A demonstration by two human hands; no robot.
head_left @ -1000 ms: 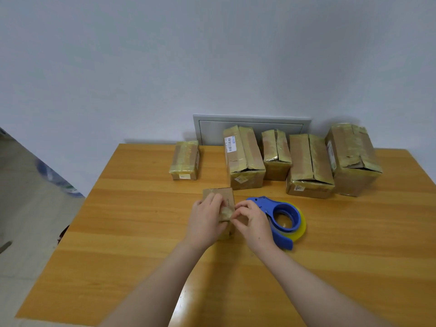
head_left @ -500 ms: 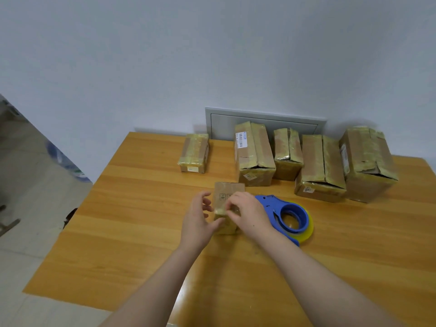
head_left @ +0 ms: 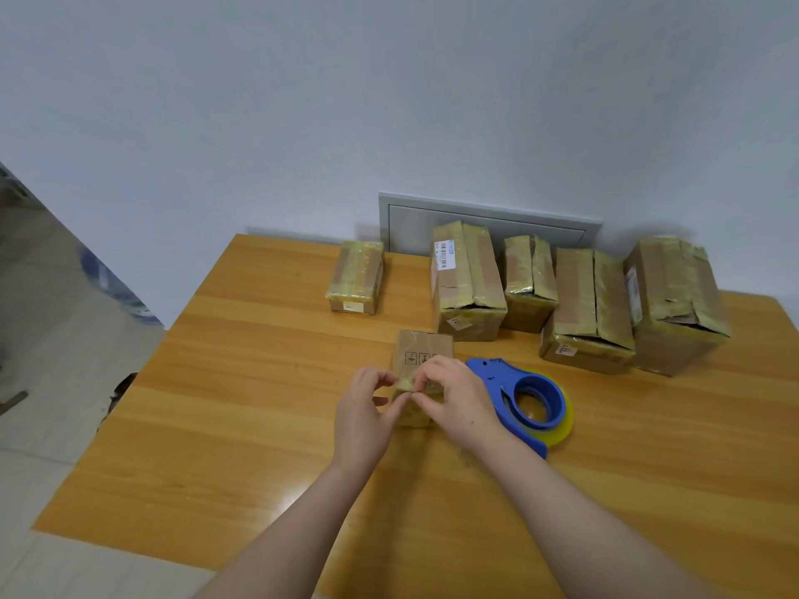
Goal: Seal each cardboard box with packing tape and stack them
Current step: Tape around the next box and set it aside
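The left hand (head_left: 365, 415) and the right hand (head_left: 454, 399) both have curled fingers, which pinch the near top edge of the small box (head_left: 426, 345) on the table (head_left: 242, 408). The hands hide the front of the box. Just to its right lies a blue tape dispenser (head_left: 534, 402). Farther back stand the taped boxes (head_left: 469, 283).

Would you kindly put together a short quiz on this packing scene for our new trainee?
1. Short answer: which hand is nearer the dispenser?
2. Multiple choice: how many taped boxes stand beyond the small box? A. three B. five C. eight
3. True or false: the dispenser lies to the left of the small box.

Key: 1. the right hand; 2. B; 3. false, it lies to the right of it.
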